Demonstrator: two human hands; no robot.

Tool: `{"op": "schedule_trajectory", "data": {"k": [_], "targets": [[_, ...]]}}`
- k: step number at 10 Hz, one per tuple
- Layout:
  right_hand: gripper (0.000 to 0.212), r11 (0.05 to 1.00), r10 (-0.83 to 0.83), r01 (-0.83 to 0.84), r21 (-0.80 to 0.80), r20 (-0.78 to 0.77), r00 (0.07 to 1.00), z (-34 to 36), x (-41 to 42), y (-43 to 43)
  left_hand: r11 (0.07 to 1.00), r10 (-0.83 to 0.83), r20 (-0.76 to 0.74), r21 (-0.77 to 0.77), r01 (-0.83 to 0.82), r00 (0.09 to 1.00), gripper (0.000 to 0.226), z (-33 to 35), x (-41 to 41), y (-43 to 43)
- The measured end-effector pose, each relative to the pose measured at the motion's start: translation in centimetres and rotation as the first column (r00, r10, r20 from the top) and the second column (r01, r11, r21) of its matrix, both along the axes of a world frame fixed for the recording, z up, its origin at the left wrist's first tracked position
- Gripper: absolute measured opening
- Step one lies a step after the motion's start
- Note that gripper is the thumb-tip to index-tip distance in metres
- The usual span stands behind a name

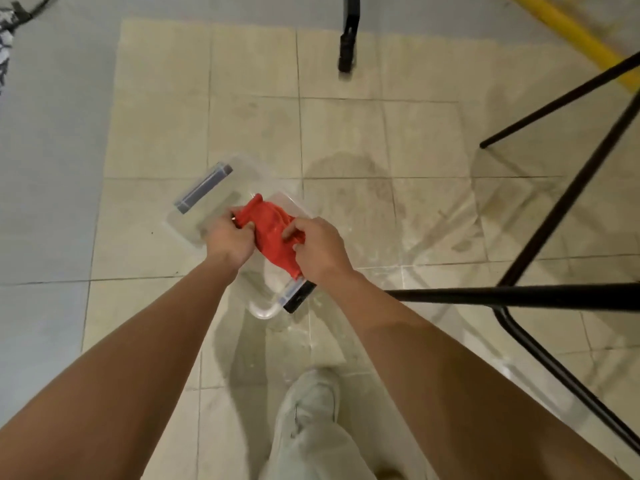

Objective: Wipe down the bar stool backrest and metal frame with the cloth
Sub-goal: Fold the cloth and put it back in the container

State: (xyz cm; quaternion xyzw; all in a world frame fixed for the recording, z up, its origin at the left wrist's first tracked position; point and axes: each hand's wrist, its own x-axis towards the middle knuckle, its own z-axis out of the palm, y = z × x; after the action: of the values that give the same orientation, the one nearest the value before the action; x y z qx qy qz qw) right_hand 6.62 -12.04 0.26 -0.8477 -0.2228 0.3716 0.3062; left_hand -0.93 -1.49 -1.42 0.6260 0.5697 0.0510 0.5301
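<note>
Cloth (273,230), red, soft and bunched, sits above the tub (242,164), which is clear rigid plastic with grey clip handles. Left hand (230,239) and right hand (318,247) each clamp one end, fingers curled into it. Judged step: wringing. Recommend twisting the hands in opposite directions, directly over the tub. Frame (519,294), thin black metal tube, stands right of the tub. Backrest is not visible.
</note>
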Motion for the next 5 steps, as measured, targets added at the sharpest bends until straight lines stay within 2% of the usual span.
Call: {"op": "schedule_trajectory", "data": {"k": [1, 2, 3, 4, 5], "targets": [[0.031, 0.991, 0.128, -0.127, -0.034, 0.016, 0.992, -1.7, 0.6, 1.9, 1.0, -0.008, -0.065, 0.008, 0.008, 0.998, 0.027, -2.6, 0.8, 1.3], [0.031, 0.952, 0.299, -0.283, -0.116, 0.166, 0.94, -3.8, 1.1, 3.0, 1.0, -0.017, -0.101, 0.007, 0.018, 0.995, 0.028, -4.6, 1.4, 2.2], [0.035, 0.864, 0.495, -0.434, -0.256, 0.27, 0.826, -4.8, 1.3, 3.8, 1.0, -0.023, -0.143, 0.006, 0.024, 0.99, 0.029, -6.8, 1.5, 2.8], [0.035, 0.834, 0.513, -0.394, -0.387, 0.28, 0.812, -5.0, 0.7, 4.2, 0.999, -0.041, -0.195, 0.003, 0.042, 0.98, 0.032, -8.6, 1.1, 2.6], [0.031, 0.804, 0.572, -0.424, -0.417, 0.349, 0.743, -4.6, 0.2, 4.4, 0.988, -0.127, -0.227, 0.058, 0.143, 0.966, 0.045, -9.1, 0.9, 2.6]]}}
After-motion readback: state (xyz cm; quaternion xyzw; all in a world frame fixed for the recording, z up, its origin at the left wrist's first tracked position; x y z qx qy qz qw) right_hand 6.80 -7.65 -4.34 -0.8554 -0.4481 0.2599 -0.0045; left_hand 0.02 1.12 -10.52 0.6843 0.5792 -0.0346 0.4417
